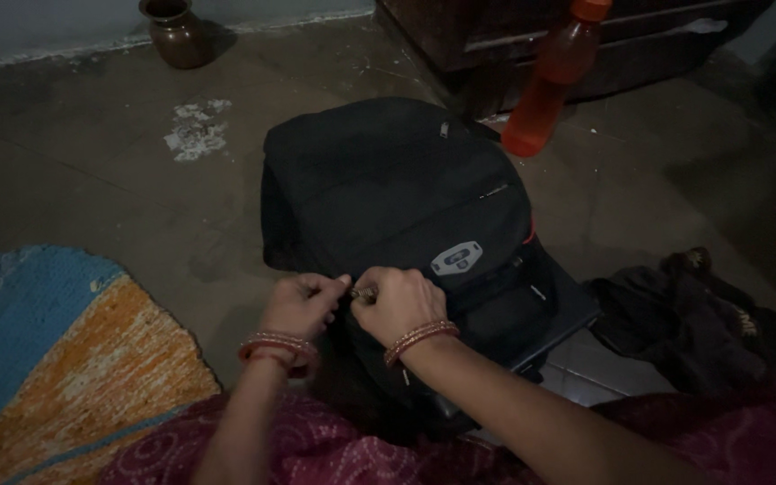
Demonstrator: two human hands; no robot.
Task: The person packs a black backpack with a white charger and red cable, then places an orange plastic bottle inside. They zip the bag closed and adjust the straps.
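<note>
Dim room, concrete floor (pixel 92 180), view straight down over the lap.

Far left, near edge of floor: blue and orange woven mat (pixel 56 359), lying flat, just beside the left forearm. Brown metal pot (pixel 172 34) at the far left edge by the wall, well apart from the work. White chalky patch (pixel 198 130) on bare floor between pot and bag.

Left hand (pixel 303 301): fingertips pinched together at the near edge of the black backpack (pixel 397 198), closed on a fold of fabric or the zip line; exactly which, cannot tell. Bangles on wrist.

Right hand (pixel 399 304): touching the left, fingers clamped on a small metallic piece, seemingly a zip pull (pixel 363 292). Bangles here too.

Backpack flat on the floor mid-frame, front up, top end toward the lap. Progress, as judged: pull sits at the near end of its track, so zip run at one extreme; open or closed not readable in this light. Front pockets look shut.

Right of bag: flat grey slab (pixel 568 323) partly under it; dark crumpled cloth (pixel 693 314) near the right edge. Orange bottle (pixel 554 81) upright at the far edge, against dark wooden furniture (pixel 496 36).

Room to move: open floor left of the bag; right side crowded; bottle close behind.
</note>
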